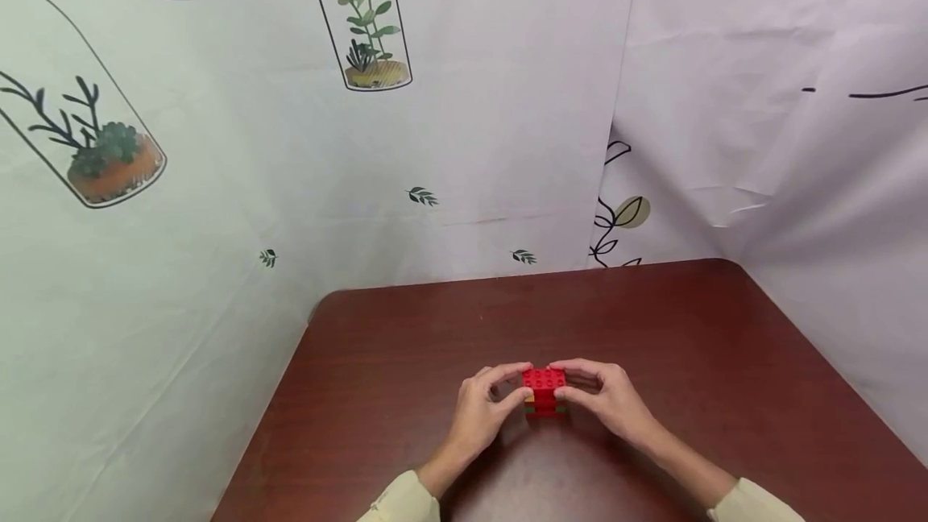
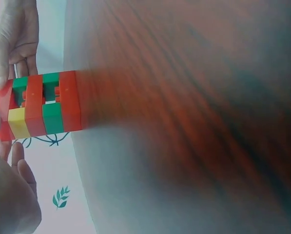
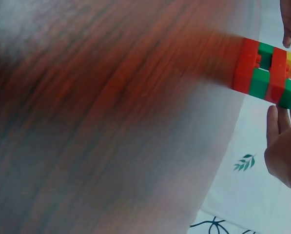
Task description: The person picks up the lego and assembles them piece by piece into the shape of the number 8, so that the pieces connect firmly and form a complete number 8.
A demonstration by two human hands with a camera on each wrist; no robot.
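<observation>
A small tower of toy building bricks (image 1: pixel 547 407) stands on the table between both hands. Red bricks alternate with layers of smaller bricks: a green brick (image 2: pixel 52 118) low down, a yellow brick (image 2: pixel 19 123) higher up, with gaps between them. On top lies a red studded brick (image 1: pixel 544 379). My left hand (image 1: pixel 482 409) pinches its left end between thumb and fingers. The right hand (image 1: pixel 613 401) pinches the opposite end the same way. In the right wrist view the top is cut off by the frame's edge, while a green brick (image 3: pixel 289 92) shows below it.
The dark reddish-brown table (image 1: pixel 406 345) has rounded far corners. White cloth (image 1: pixel 478 135) printed with plants hangs behind it and along both sides. Pale sleeves (image 1: pixel 403 498) cover the forearms at the near edge of the view.
</observation>
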